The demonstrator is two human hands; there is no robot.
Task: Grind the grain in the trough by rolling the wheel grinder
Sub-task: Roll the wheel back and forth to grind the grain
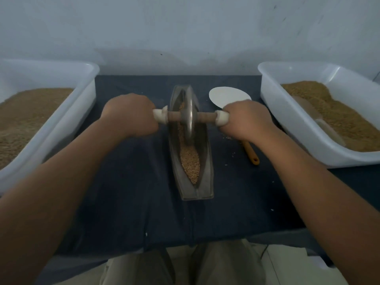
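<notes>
Starting far left with a white plastic left tub point(90, 83), part-filled with a sloping left heap point(30, 114) of brown grain. Resting it, like everything else, on a dark blue cloth point(133, 182).

Gripping the left white end cap point(161, 116) of the axle with the left hand point(129, 115), fingers curled fully round it, knuckles up.

Holding the wheel grinder point(189, 118) upright at centre, grey disc down in the far half of a boat-shaped metal trough point(205, 165), brown wooden axle crossing level above both rims. Lying along the bottom of the channel, the grain point(190, 161), thickest in the near half, with a thin strip showing just beyond the disc.

Gripping the right white end cap point(222, 118) with the right hand point(244, 120), fingers wrapped round it likewise.

Half hiding under that hand a paddle point(228, 95), white blade beyond the knuckles, orange handle below the wrist, flat on the cloth between trough and right tub point(273, 103). A few stray kernels point(228, 137) beside it.

Ending far right with that white tub, holding a right heap point(333, 112) of brown grain and a pale shape too blurred to name.
</notes>
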